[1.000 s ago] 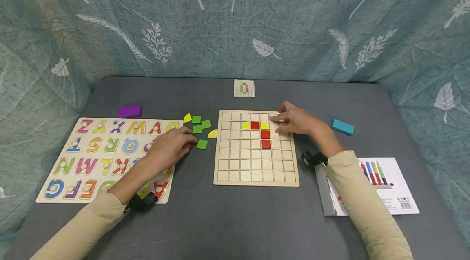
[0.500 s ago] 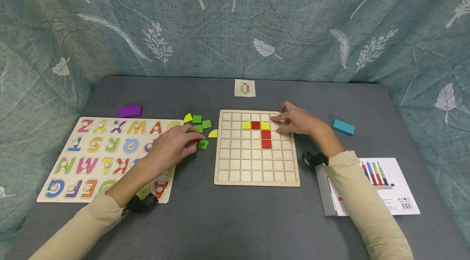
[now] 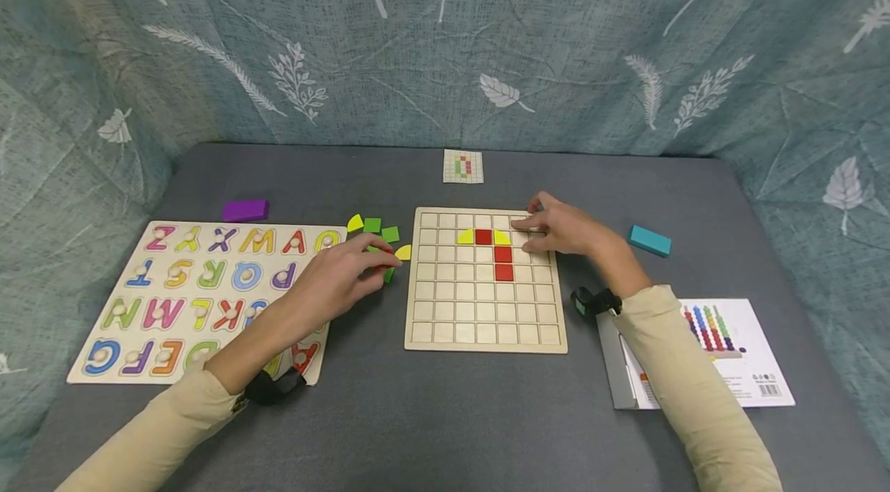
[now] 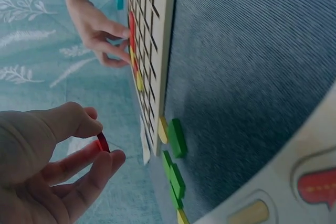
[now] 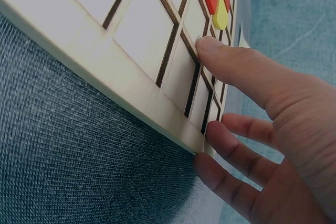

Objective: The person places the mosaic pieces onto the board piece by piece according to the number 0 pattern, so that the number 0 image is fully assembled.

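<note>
My left hand pinches a thin red tile between thumb and fingertips, over the loose pieces left of the wooden grid board. Fingers hide much of the tile. Below and beyond that hand lie several green square tiles, a yellow rounded piece by the board's left edge and another yellow rounded piece farther back. My right hand rests at the board's far right corner, thumb on its face and bent, spread fingertips at the rim. Red squares and two yellow pieces sit in the grid.
A letter puzzle board lies under my left forearm, with a purple block behind it. A small pattern card lies beyond the grid. To the right are a teal block and a white box, partly under my right sleeve.
My left hand has moved right and slightly up with the red tile, from beside the green tiles to over them, near the grid's left edge. My right hand stays in place.
</note>
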### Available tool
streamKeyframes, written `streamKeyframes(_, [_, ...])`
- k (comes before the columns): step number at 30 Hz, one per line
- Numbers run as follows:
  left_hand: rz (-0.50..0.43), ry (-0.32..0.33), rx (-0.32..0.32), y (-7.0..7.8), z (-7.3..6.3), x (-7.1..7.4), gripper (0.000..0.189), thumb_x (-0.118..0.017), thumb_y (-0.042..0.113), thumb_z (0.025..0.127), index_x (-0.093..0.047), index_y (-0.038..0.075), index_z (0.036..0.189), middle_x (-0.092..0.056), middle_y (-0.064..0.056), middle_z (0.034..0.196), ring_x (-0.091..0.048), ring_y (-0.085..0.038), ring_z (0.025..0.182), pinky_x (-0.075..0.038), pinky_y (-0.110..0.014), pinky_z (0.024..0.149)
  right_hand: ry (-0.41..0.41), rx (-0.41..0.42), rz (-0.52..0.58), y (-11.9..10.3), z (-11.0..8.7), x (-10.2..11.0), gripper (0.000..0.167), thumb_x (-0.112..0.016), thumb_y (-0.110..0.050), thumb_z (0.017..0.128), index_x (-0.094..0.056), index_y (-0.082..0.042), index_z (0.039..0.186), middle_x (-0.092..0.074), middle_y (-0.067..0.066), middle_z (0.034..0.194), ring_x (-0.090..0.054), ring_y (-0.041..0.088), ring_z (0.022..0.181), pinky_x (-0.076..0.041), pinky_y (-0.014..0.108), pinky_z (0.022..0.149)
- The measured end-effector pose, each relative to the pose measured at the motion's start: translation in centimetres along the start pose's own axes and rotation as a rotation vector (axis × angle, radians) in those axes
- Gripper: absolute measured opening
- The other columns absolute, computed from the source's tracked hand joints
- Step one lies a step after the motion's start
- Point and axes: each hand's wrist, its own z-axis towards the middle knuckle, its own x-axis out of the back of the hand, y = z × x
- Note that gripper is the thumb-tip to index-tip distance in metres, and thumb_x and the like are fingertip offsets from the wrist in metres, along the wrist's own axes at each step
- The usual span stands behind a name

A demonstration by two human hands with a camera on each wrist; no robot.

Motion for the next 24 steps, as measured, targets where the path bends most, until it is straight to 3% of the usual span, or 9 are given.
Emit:
streamKeyframes(6, [-0.035, 0.028, -0.037, 0.8, 0.2, 0.0, 0.021, -0.068, 0.006, 0.087, -0.074, 0.012, 0.106, -0.065, -0.007, 0.115, -0.062, -0.019, 0.081, -0.040, -0.023, 0.059, 0.003, 0.007, 0.001, 0.1, 0.1, 0.0, 0.048, -0.070, -0.019, 0.089, -0.058, -0.008, 0.135, -0.042, 0.020, 0.132, -0.052, 0.022, 0.090, -0.042, 0.035, 0.074])
streamKeyframes(15, [-0.054, 0.067, -0.094, 1.4, 0.7, -0.3, 0.019, -0.071, 0.006, 0.085, -0.074, 0.010, 0.104, -0.065, -0.008, 0.111, -0.064, -0.020, 0.092, -0.052, -0.033, 0.071, -0.002, 0.015, -0.009, 0.1, 0.1, 0.1, 0.048, -0.070, -0.020, 0.089, -0.058, -0.008, 0.134, -0.042, 0.019, 0.130, -0.051, 0.022, 0.089, -0.042, 0.035, 0.073])
streamKeyframes(24, [-0.129, -0.017, -0.127, 2.8, 2.2, -1.7, 0.017, -0.072, 0.007, 0.085, -0.074, 0.011, 0.102, -0.063, -0.005, 0.108, -0.063, -0.016, 0.086, -0.051, -0.030, 0.070, 0.004, 0.030, 0.001, 0.2, 0.3, 0.2, 0.047, -0.069, -0.019, 0.090, -0.058, -0.007, 0.134, -0.043, 0.021, 0.130, -0.054, 0.023, 0.089, -0.043, 0.034, 0.073])
